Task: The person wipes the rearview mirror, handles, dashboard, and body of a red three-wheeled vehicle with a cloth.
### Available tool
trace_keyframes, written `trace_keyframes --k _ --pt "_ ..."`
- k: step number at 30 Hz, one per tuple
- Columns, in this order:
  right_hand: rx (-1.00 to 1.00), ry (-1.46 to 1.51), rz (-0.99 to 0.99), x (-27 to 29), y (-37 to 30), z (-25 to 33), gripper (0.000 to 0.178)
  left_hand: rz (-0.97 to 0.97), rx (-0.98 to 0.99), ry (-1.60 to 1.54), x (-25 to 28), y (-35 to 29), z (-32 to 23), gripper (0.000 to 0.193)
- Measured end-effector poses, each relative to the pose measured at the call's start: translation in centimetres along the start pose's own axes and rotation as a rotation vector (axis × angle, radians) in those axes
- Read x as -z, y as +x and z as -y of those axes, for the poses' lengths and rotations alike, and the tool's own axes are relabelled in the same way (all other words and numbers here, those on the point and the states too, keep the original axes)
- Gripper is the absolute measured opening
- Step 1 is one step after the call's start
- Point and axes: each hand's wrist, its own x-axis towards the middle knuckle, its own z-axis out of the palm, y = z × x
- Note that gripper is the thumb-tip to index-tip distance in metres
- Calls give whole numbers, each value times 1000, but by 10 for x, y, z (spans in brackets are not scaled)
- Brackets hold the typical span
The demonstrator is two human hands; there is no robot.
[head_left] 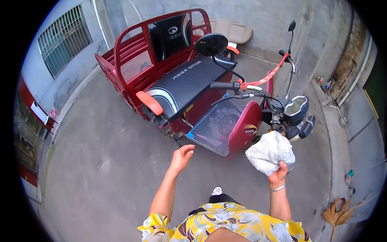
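Note:
My right hand [278, 174] grips a folded, whitish terry cloth [269, 152] and holds it up by its lower edge, beside the front of a red cargo tricycle [246, 127]. A silvery bracelet circles that wrist. My left hand [182, 157] hangs in the air near the tricycle's footwell, its fingers curled together with nothing seen in them. The tricycle has a long black seat [183, 78], orange armrests [150, 103] and a handlebar [225, 85] with a red cloth strip [270, 76] tied across it. Its headlight [296, 107] is just beyond the cloth.
A round mirror [211, 44] stands up from the handlebar, and a second mirror [292, 26] rises on the far side. By the right wall lie a straw broom [338, 213] and a small bottle [349, 176]. A beige seat cushion [238, 32] leans against the back wall.

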Motion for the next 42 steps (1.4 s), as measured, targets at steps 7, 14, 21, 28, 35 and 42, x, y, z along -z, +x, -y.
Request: trace_keyframes --k 7,14,21,28,35,42 --pt "175 -58 147 -74 95 -13 70 -134 -508 -214 40 138 -123 21" --pt "770 -875 133 -153 169 -54 69 -91 -744 -445 48 240 -199 34" --pt "1617 -1865 169 -254 271 -108 36 193 -854 -400 52 272 -196 31" --pt "956 -880 -172 -248 293 -95 32 208 -946 -384 55 281 -201 24" --pt "1001 -718 -250 -231 313 -126 37 248 -970 -326 59 289 -197 23" --pt "967 -1007 -73 -225 275 -190 49 223 -1037 -285 55 290 -203 22"
